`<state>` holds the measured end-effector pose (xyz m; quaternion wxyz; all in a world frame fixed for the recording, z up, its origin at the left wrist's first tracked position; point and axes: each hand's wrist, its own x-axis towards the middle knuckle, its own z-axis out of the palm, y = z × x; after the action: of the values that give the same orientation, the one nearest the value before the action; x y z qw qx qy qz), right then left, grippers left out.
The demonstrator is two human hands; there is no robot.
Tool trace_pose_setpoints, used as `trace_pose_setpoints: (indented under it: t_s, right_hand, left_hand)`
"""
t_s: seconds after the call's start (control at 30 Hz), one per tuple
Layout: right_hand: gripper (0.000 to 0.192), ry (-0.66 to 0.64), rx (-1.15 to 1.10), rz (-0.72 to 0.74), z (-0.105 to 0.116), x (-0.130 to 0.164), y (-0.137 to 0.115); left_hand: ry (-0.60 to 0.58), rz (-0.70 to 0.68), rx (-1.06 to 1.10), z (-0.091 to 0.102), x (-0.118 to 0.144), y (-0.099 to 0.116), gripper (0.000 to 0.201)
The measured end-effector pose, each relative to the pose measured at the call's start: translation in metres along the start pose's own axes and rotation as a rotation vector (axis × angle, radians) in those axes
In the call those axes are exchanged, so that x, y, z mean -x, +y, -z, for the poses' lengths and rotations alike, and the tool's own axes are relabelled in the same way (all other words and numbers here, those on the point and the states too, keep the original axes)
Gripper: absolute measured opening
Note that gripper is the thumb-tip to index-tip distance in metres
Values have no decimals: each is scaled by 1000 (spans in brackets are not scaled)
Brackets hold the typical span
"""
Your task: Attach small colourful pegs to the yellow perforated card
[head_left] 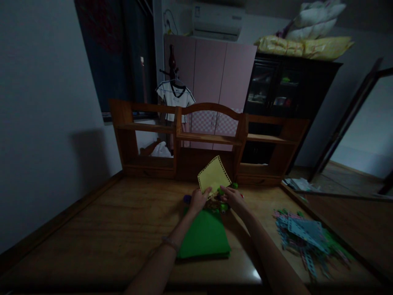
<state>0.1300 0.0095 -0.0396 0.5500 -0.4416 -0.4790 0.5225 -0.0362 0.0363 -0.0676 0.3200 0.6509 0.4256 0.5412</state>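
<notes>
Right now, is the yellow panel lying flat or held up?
Held up. The yellow panel tilts above the table, its lower corner pinched by the left hand; the right hand is beside it.

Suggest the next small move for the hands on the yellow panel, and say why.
Probably press the yellow panel down into the green pieces: the left hand holds its lower edge tilted up, and the right hand steadies the pieces.

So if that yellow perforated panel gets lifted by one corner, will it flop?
Probably not: the yellow perforated panel stands tilted and flat while the left hand pinches only its lower edge, so it seems stiff. It looks thin, likely light.
</notes>
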Motion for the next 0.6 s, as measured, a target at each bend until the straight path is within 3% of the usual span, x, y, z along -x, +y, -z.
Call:
trace_pose_setpoints:
  t_s: [0.2, 0.6]
  right_hand:
    - [40, -45, 21, 19, 1, 1, 2]
    - [44, -1, 128, 34, -7, 10, -7]
  left_hand:
    - [50, -37, -204, 1, 0, 3, 39]
    - [45, -16, -224, 2, 0, 9, 35]
